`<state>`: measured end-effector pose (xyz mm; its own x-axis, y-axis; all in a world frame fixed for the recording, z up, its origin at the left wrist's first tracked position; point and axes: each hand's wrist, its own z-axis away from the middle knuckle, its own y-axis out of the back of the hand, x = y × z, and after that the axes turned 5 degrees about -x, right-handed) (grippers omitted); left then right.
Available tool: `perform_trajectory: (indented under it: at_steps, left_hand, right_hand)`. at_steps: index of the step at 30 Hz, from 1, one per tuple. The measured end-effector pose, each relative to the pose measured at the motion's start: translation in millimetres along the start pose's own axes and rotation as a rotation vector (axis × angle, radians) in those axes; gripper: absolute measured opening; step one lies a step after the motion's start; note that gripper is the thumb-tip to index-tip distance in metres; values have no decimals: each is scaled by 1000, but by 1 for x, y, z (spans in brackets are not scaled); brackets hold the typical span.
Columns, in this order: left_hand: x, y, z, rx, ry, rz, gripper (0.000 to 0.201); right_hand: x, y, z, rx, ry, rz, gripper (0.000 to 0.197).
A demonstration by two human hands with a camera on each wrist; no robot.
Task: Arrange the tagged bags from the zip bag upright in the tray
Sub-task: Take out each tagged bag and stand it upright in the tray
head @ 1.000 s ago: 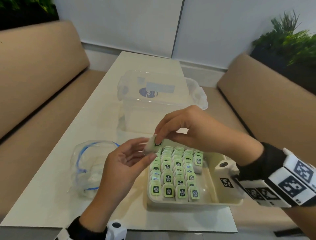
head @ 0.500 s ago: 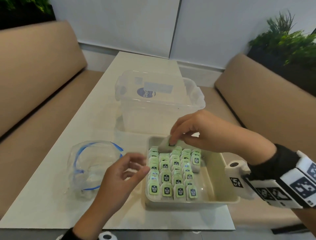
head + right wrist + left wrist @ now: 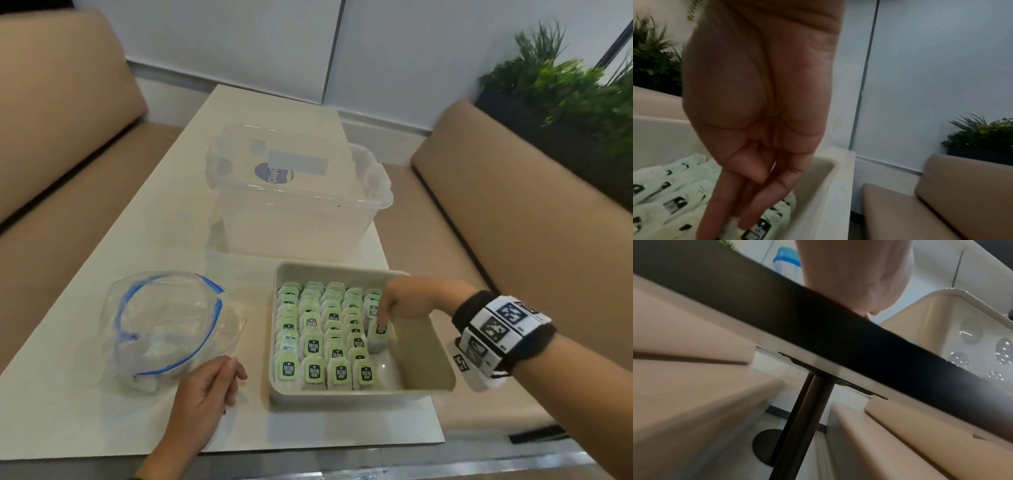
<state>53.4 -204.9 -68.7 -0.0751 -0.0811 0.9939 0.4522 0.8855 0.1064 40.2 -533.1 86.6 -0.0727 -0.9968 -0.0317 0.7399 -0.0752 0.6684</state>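
1. Where the two tan padded benches face each other, a long off-white table runs between them toward a pale panelled wall; green plants sit behind the right bench.
2. Clear plastic lidded storage box stands mid-table, just behind the shallow cream rectangular tray.
3. Rows of green-tagged tea bags stand upright in the tray, filling its left and middle part.
4. Right hand reaches down into the tray, fingertips pinching one tagged bag at the right end of the rows.
5. Clear zip bag with a blue seal lies open left of the tray.
6. Left hand rests beside it, fingers loosely curled, holding nothing.
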Motion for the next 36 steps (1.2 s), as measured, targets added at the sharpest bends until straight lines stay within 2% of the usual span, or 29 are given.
perform_trajectory:
  at_steps: [4, 11, 13, 15, 17, 18, 21, 23, 24, 26, 28, 31, 34, 36]
  left_hand:
    - [-1, 0, -1, 9, -11, 23, 35]
    - [0, 2, 0, 2, -52, 31, 33]
    - [2, 3, 4, 27, -156, -39, 28]
    - [10, 6, 13, 80, -333, -188, 15]
    - [17, 13, 25, 178, -501, -313, 4]
    - [19, 19, 30, 267, -562, -349, 8]
    - [17, 46, 39, 570, -619, -332, 43]
    - [9, 62, 39, 665, -518, -342, 79]
    - [6, 68, 36, 656, -399, -337, 90]
    - [3, 76, 29, 524, -161, -289, 112]
    - [2, 80, 19, 338, -4, -194, 133]
    - [2, 84, 8, 154, 99, -133, 138]
    - [-3, 87, 6, 173, 128, -257, 127]
    - [-6, 89, 5, 199, 105, -243, 117]
  right_hand:
    - [5, 1, -11, 55, -43, 20, 39]
    - [6, -1, -17, 62, -84, 69, 38]
    - [-1, 4, -10, 96, -89, 86, 34]
    - [-17, 16, 3, 152, -46, 110, 32]
    - [-46, 35, 16, 215, 50, 82, 31]
    - [-65, 44, 22, 245, 119, 48, 30]
    - [-132, 68, 32, 281, 327, -51, 28]
    - [-182, 78, 27, 292, 446, -54, 28]
    - [-205, 81, 20, 283, 478, -22, 28]
    - [-248, 79, -4, 227, 464, 92, 30]
    - [-280, 69, -31, 125, 368, 232, 31]
    - [-300, 53, -54, 10, 240, 322, 27]
    - [-301, 40, -67, -100, 146, 192, 41]
    - [-301, 33, -75, -102, 120, 102, 49]
